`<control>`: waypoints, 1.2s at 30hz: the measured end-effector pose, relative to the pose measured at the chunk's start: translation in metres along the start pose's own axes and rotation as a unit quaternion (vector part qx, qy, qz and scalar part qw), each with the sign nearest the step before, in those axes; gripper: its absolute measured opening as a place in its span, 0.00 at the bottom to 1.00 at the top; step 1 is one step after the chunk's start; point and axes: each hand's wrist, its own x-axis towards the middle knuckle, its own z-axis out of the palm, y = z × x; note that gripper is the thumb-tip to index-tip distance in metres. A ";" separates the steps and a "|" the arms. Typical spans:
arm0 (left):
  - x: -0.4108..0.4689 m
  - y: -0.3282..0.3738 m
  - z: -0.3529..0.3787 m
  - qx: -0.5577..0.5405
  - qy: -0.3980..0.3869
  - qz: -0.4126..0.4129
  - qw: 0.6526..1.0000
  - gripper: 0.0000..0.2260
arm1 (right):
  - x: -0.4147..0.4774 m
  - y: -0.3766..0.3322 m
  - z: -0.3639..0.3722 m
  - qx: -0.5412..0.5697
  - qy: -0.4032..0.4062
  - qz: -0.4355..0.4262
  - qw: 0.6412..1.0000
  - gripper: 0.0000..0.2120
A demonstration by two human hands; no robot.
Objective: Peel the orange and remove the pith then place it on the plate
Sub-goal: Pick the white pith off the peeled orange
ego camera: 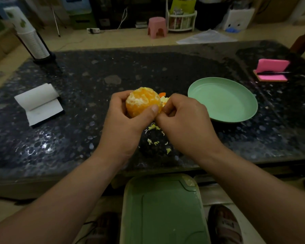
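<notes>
My left hand (121, 124) grips a peeled orange (142, 101) above the middle of the dark stone table, thumb across its near side. White pith patches still cling to the fruit. My right hand (185, 120) pinches at the orange's right edge, where a bit of pith and orange peel (163, 97) sticks out behind my fingers. Pale pith scraps (156, 138) lie on the table under my hands. A green plate (236, 88) with nothing on it sits just right of my right hand.
An open notepad (40, 103) lies at the left, a stack of paper cups (31, 37) stands at the back left, and a pink phone stand (271, 70) sits at the back right. A green stool (164, 212) is below the table's near edge.
</notes>
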 end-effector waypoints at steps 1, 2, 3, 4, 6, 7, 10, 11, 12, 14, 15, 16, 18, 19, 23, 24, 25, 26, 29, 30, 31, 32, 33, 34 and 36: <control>0.000 0.000 0.000 -0.007 0.001 -0.002 1.000 0.27 | 0.001 -0.001 0.000 0.014 -0.003 0.012 1.000 0.10; 0.000 0.001 0.001 -0.016 0.000 -0.008 1.000 0.27 | 0.001 -0.001 -0.001 0.028 -0.007 0.020 0.999 0.10; 0.000 0.001 0.001 -0.027 -0.002 -0.017 0.999 0.27 | 0.001 -0.001 -0.002 0.042 -0.011 0.025 0.999 0.10; 0.000 0.002 0.001 -0.040 -0.004 -0.029 0.999 0.27 | 0.001 -0.001 -0.002 0.055 -0.016 0.026 0.998 0.10; 0.002 0.003 0.001 -0.075 -0.003 -0.058 0.995 0.28 | 0.001 -0.001 -0.004 0.077 -0.026 0.026 0.996 0.08; 0.003 0.004 0.001 -0.095 0.000 -0.071 0.993 0.28 | 0.001 0.000 -0.004 0.082 -0.027 0.026 0.996 0.08; 0.006 0.007 -0.001 -0.160 0.001 -0.104 0.982 0.27 | 0.004 0.002 -0.008 0.111 -0.034 0.037 0.993 0.06; 0.007 0.008 -0.001 -0.179 0.002 -0.113 0.977 0.27 | 0.005 0.003 -0.009 0.121 -0.041 0.039 0.991 0.05; 0.008 0.009 -0.002 -0.193 0.004 -0.118 0.974 0.27 | 0.006 0.004 -0.010 0.127 -0.046 0.036 0.990 0.04; 0.009 0.010 -0.003 -0.200 0.006 -0.122 0.972 0.28 | 0.007 0.005 -0.011 0.130 -0.057 0.027 0.989 0.03; 0.008 0.011 -0.003 -0.198 0.005 -0.120 0.973 0.29 | 0.006 0.004 -0.011 0.133 -0.063 0.023 0.989 0.03; 0.008 0.011 -0.003 -0.192 0.004 -0.116 0.974 0.30 | 0.006 0.004 -0.011 0.136 -0.069 0.021 0.988 0.03; 0.008 0.010 -0.003 -0.174 0.002 -0.106 0.979 0.30 | 0.005 0.002 -0.011 0.139 -0.073 0.020 0.987 0.03; 0.007 0.009 -0.003 -0.165 0.001 -0.100 0.981 0.29 | 0.005 0.002 -0.011 0.139 -0.071 0.021 0.988 0.04; 0.007 0.005 -0.005 -0.126 0.004 -0.075 0.989 0.27 | 0.006 0.002 -0.011 0.126 -0.069 0.025 0.989 0.04; 0.007 0.004 -0.004 -0.116 0.003 -0.068 0.991 0.27 | 0.006 0.003 -0.011 0.123 -0.069 0.027 0.990 0.04; 0.006 0.004 -0.004 -0.108 0.003 -0.060 0.992 0.27 | 0.006 0.003 -0.011 0.122 -0.069 0.030 0.990 0.04; 0.006 0.004 -0.003 -0.101 0.003 -0.053 0.993 0.26 | 0.006 0.003 -0.010 0.122 -0.067 0.032 0.990 0.04; 0.003 0.003 -0.002 -0.073 0.003 -0.032 0.997 0.26 | 0.006 0.003 -0.008 0.110 -0.056 0.029 0.992 0.07; 0.002 0.003 -0.002 -0.059 0.004 -0.023 0.998 0.26 | 0.005 0.003 -0.007 0.102 -0.052 0.028 0.993 0.08; 0.000 0.003 -0.001 -0.046 0.005 -0.015 0.999 0.26 | 0.005 0.003 -0.006 0.091 -0.048 0.027 0.994 0.09; -0.001 0.004 0.000 -0.034 0.006 -0.006 0.999 0.26 | 0.004 0.003 -0.006 0.081 -0.044 0.027 0.995 0.09; -0.003 0.004 0.001 -0.025 0.008 0.001 1.000 0.25 | 0.003 0.002 -0.004 0.075 -0.039 0.027 0.996 0.09; -0.003 0.004 0.001 -0.021 0.010 0.005 1.000 0.25 | 0.003 0.002 -0.004 0.075 -0.036 0.027 0.996 0.09; -0.004 0.003 0.002 -0.023 0.015 0.005 1.000 0.23 | 0.003 0.001 -0.002 0.074 -0.030 0.027 0.996 0.09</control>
